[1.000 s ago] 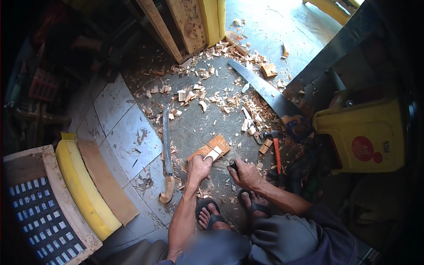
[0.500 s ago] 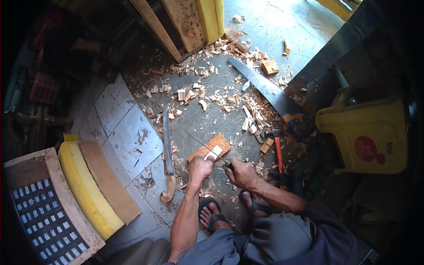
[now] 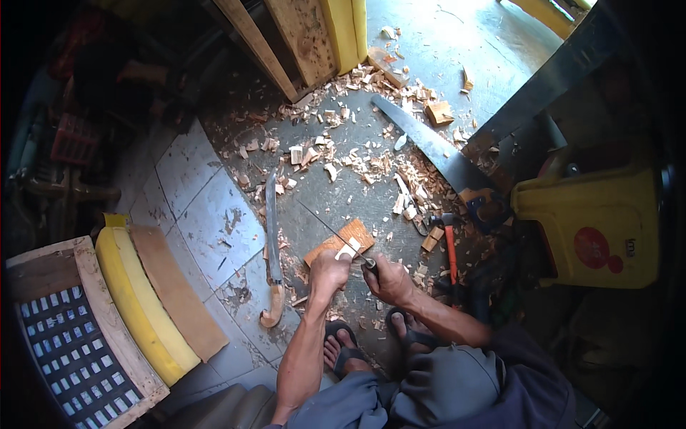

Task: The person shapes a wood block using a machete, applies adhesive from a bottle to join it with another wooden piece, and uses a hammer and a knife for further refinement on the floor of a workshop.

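Note:
My left hand (image 3: 329, 272) is closed on a small pale piece of wood (image 3: 349, 248), pressing it onto a reddish-brown wooden block (image 3: 355, 229) on the floor. In my closed right hand (image 3: 391, 280) is the handle of a long, thin, dark tool (image 3: 326, 224) that looks like a file. Its slender blade lies across the pale piece and points away to the upper left. My fingers cover part of the pale piece and most of the handle.
Left of the block lies a machete (image 3: 271, 229) with a wooden handle. A handsaw (image 3: 429, 139), an orange-handled hammer (image 3: 450, 247) and wood chips (image 3: 371, 164) lie beyond and to the right. A yellow plastic container (image 3: 586, 222) stands at right; a curved yellow-edged piece (image 3: 139, 300) at left.
The thin tool's blade has shifted slightly along the pale piece, its tip now nearer. My left hand still holds the wood in about the same place.

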Motion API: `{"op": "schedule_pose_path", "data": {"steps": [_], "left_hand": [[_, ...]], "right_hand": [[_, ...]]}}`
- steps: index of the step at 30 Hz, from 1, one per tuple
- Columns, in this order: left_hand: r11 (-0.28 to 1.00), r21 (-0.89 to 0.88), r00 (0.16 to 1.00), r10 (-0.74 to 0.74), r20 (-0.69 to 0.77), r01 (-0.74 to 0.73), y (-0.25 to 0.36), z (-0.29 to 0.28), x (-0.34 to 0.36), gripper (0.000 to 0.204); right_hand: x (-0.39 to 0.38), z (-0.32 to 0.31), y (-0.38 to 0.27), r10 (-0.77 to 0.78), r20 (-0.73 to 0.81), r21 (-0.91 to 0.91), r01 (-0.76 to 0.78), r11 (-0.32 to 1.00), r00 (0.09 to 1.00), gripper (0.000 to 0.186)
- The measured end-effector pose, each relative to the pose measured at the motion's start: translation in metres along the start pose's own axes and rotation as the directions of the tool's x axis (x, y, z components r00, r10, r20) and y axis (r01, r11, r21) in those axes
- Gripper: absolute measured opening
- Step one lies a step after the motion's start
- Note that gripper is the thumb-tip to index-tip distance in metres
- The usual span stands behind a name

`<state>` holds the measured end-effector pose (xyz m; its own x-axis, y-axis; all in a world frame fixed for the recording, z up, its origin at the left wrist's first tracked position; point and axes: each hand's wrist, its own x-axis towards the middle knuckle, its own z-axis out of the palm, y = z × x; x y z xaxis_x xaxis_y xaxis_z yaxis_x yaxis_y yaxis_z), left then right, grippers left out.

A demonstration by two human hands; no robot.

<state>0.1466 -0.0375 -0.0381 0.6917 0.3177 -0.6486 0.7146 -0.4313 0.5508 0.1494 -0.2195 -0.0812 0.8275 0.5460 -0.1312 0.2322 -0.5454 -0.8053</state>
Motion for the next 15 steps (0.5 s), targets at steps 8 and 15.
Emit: {"op": "schedule_pose_path", "data": {"steps": [8,15], "left_hand": [[1.0,0.028,0.999,-0.007,0.05,0.006,0.023,-0.002,-0.006,0.044],[0.998,-0.054,0.998,-0.031,0.056,0.034,0.018,-0.001,-0.003,0.042]], "right_hand": [[0.008,0.007,0.022,0.096,0.054,-0.095,-0.091,0.991,0.994,0.026],[0.004,0.008,0.025,0.016,-0.022,-0.006,-0.016,1.0,1.0,0.027]]}}
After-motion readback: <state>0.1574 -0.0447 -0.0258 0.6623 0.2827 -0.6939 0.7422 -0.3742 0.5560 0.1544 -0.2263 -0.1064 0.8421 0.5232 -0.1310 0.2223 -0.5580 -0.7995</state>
